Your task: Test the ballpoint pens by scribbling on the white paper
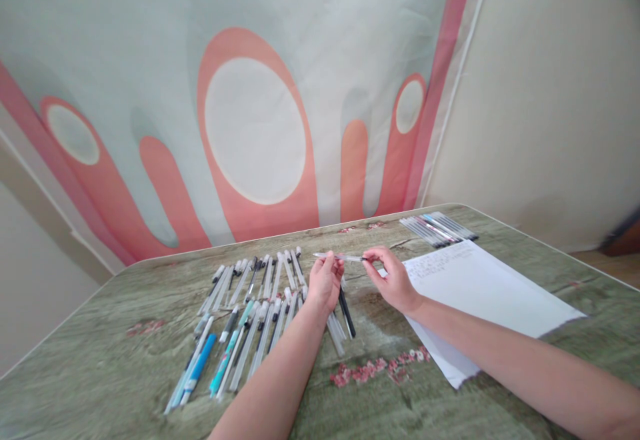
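A slim clear pen (350, 258) is held level above the table between my two hands. My left hand (326, 281) pinches it near its pointed left end. The fingertips of my right hand (393, 281) close on its dark right end. Below and left of my left hand, rows of pens (250, 317) lie on the table, mostly clear with white or black caps. A black pen (347, 312) lies just right of my left wrist. Part of the lower row is hidden behind my left forearm.
A sheet of white paper (480, 293) with handwriting at its top lies under and beyond my right forearm. Behind it sits a group of pens (439, 228) side by side. The wood-patterned table (100, 340) meets a patterned wall panel (255, 127) at the back.
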`<state>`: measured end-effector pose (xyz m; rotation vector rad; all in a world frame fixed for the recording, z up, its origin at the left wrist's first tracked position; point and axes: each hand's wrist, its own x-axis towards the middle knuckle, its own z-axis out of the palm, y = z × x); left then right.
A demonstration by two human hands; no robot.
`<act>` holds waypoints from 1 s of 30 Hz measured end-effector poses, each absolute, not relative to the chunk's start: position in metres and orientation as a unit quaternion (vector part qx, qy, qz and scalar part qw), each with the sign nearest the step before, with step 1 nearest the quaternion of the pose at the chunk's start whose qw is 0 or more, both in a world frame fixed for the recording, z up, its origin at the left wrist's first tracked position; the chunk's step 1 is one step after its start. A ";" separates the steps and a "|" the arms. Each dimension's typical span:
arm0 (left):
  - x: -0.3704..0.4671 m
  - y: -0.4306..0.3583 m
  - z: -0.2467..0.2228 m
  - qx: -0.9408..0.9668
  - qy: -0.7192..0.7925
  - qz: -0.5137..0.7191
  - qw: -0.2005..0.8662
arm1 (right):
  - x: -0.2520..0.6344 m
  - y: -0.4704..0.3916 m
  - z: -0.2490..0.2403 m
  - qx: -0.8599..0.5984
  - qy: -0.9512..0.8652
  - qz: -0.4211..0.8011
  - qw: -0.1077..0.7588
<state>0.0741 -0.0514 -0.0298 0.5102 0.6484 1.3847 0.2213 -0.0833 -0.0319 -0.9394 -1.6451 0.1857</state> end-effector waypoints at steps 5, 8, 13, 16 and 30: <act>0.073 -0.051 -0.029 0.234 0.277 0.620 0.696 | 0.222 -0.082 -0.033 -0.419 -0.689 0.104 0.582; 0.073 -0.051 -0.030 0.235 0.275 0.622 0.694 | 0.222 -0.081 -0.035 -0.428 -0.681 0.116 0.584; 0.074 -0.053 -0.028 0.233 0.285 0.624 0.689 | 0.222 -0.080 -0.036 -0.440 -0.665 0.146 0.586; 0.073 -0.053 -0.027 0.238 0.288 0.624 0.686 | 0.222 -0.080 -0.036 -0.444 -0.664 0.160 0.580; 0.072 -0.049 -0.028 0.236 0.291 0.624 0.686 | 0.223 -0.078 -0.034 -0.441 -0.659 0.191 0.579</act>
